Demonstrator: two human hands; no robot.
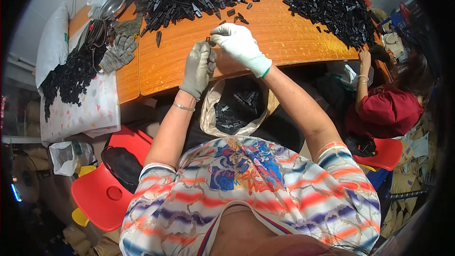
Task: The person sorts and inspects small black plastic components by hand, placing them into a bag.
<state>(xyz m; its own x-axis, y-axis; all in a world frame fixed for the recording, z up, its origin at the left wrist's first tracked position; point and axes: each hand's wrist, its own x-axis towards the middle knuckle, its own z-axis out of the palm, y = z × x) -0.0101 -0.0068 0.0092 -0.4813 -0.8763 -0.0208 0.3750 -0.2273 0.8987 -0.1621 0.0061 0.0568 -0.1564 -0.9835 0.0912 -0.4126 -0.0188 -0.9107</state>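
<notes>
My left hand [196, 68], in a grey glove, is closed in a pinch above the front edge of the wooden table. A small dark piece [209, 41] shows between its fingertips and those of my right hand [238, 46]. The right one wears a white glove with a green cuff, and its fingers are bent together at the same piece. Glove fingers cover most of it. A large heap of small black tapered pieces [177, 0] lies beyond my hands. Below them, a lined bag [211, 109] at my lap holds more black pieces.
Another heap of black pieces [327, 7] covers the table's right, where a co-worker in a red top [386, 111] reaches in. Grey knit gloves [118, 52], a dark tangled pile [71, 78] and a white sack [53, 42] lie left. A red chair [102, 194] stands beside me.
</notes>
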